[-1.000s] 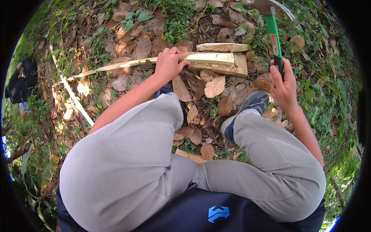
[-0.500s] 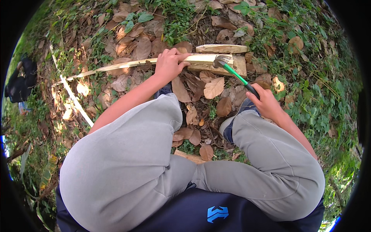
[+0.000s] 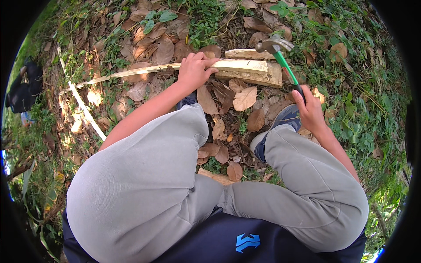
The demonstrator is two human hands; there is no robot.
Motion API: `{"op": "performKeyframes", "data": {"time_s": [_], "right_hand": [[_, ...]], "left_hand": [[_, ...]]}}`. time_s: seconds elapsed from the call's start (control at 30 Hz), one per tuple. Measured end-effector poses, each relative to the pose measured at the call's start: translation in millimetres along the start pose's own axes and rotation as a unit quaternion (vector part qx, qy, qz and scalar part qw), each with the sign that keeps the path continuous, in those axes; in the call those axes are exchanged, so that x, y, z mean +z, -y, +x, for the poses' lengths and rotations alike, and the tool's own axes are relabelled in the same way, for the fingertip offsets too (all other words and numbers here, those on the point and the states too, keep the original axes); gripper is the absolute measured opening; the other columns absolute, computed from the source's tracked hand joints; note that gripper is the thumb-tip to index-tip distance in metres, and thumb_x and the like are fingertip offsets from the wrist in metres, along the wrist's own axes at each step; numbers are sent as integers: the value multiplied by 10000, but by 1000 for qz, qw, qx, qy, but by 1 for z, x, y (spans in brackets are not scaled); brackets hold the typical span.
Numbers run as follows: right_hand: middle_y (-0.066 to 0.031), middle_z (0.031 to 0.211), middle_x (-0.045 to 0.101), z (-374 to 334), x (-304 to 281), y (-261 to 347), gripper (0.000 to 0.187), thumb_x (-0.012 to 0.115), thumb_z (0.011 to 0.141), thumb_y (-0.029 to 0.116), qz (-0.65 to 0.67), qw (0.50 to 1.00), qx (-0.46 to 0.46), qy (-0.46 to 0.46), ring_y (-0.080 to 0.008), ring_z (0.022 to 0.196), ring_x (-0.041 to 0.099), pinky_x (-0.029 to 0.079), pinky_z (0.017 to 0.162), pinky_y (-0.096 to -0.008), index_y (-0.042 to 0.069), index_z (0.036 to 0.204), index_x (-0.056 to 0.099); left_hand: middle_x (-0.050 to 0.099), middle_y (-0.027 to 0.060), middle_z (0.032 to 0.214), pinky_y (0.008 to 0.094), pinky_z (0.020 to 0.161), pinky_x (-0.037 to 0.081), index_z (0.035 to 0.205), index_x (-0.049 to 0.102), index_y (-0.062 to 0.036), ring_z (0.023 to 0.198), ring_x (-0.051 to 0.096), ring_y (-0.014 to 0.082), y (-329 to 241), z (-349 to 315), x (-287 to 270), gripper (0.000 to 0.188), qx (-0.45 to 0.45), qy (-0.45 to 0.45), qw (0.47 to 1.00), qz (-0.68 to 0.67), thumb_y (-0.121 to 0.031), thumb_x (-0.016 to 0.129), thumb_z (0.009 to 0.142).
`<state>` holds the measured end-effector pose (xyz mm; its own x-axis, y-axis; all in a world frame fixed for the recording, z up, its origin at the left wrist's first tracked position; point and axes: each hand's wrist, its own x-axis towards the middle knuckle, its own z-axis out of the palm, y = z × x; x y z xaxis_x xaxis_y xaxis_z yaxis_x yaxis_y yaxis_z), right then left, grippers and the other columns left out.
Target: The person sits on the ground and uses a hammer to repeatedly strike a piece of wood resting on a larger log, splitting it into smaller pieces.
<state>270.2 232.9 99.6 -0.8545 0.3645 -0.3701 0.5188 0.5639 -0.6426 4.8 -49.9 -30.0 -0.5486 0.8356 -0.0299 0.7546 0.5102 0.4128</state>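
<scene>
My left hand point(image 3: 195, 72) grips a long, pale wooden strip point(image 3: 256, 65), thumb and fingers closed over it. The strip's right end lies on a thicker wood block point(image 3: 274, 76); its thin left part runs far out over the leaves. A small dark nail point(image 3: 247, 63) seems to stick up from the strip, right of my left hand. In my right hand point(image 3: 310, 107) is a claw hammer point(image 3: 287, 70) with a green shaft and black grip. Its metal head is raised beyond the strip's right end, apart from the wood.
Another split wood piece point(image 3: 250, 54) lies just behind the block. A second pale strip point(image 3: 85, 109) crosses the long one at left. Between my legs is a wood piece point(image 3: 215, 176). Dry leaves point(image 3: 244, 99) and green plants cover the ground. A dark-clothed person point(image 3: 26, 87) is at far left.
The hammer has lifted off the strip, its head moving up and to the right with my right hand. My left hand keeps its hold on the strip.
</scene>
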Motion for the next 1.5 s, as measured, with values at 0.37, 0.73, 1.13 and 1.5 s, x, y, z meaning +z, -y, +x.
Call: {"op": "performKeyframes", "data": {"time_s": [0.37, 0.73, 1.13, 1.5], "right_hand": [[-225, 668, 626, -8, 28, -21, 264, 587, 1087, 331, -62, 996, 45, 47, -458, 660, 654, 465, 581, -532, 68, 1095, 561], [-214, 678, 632, -10, 23, -30, 303, 605, 1077, 369, -71, 994, 76, 43, -465, 652, 638, 455, 583, -530, 68, 1086, 578], [-45, 640, 513, 22, -19, 6, 247, 636, 1080, 280, 218, 960, -82, -156, -88, 556, 508, 392, 508, -307, 41, 1069, 573], [-209, 723, 658, -16, 27, -53, 333, 605, 1057, 426, -170, 970, -17, 174, -456, 733, 663, 488, 636, -549, 94, 1044, 602]], "left_hand": [[632, 5, 944, 417, 836, 505, 1229, 802, -298, 942, 597, 253, -4, 2, -4, 382, -7, 13, 1000, -11, -300, 821, 847], [630, 6, 948, 425, 824, 505, 1235, 800, -302, 927, 599, 258, -3, 2, -2, 390, -4, 7, 1000, -7, -329, 819, 847], [626, 6, 948, 414, 843, 494, 1232, 803, -295, 938, 588, 254, -3, 3, -3, 385, -17, 22, 999, -20, -327, 822, 849], [623, 17, 946, 410, 865, 488, 1238, 801, -303, 949, 593, 257, -3, 4, -3, 379, -29, 22, 999, -31, -341, 817, 861]]}}
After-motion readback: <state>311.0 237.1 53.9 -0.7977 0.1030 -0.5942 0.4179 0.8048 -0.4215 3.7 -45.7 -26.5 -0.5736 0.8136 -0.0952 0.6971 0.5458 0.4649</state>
